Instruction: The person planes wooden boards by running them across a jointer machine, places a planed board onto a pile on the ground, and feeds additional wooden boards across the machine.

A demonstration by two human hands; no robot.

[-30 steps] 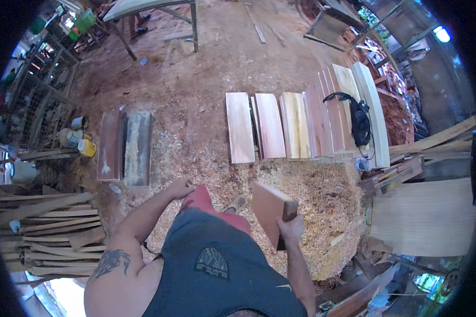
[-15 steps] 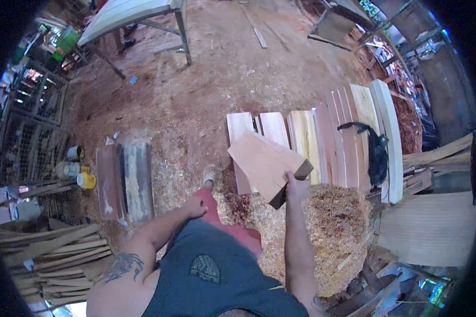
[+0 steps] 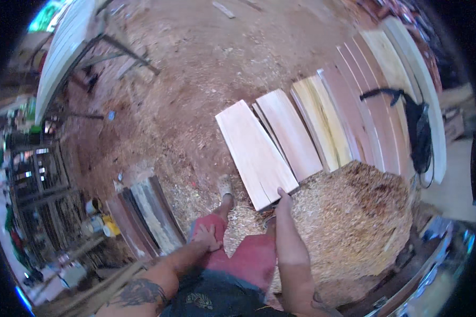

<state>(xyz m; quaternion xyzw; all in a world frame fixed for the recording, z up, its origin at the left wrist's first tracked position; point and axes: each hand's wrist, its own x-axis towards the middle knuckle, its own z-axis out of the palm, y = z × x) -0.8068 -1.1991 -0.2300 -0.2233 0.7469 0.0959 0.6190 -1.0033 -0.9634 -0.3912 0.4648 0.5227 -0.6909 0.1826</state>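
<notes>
My right hand (image 3: 284,199) grips the near end of a thick, pale wooden plank (image 3: 254,153), thumb on top and fingers hidden beneath. The plank lies flat, or nearly so, at the left end of a row of boards; whether its near end touches the ground cannot be seen. A dark crack runs in from its near edge. Beside it on the right is a pinkish board (image 3: 290,134), with a thin strip between the two. My left hand (image 3: 209,236) rests on my thigh over the red shorts, fingers spread and holding nothing.
Further right are a yellowish board (image 3: 320,124), several reddish boards (image 3: 349,116) and a black bag (image 3: 420,129). Wood shavings (image 3: 349,227) heap up near my right arm. Two weathered planks (image 3: 156,211) lie at left. A table (image 3: 69,47) stands at far left.
The plank has gone from tilted in my right hand to lying at the row's left end. My left hand has come down onto my thigh with fingers spread. The view has turned.
</notes>
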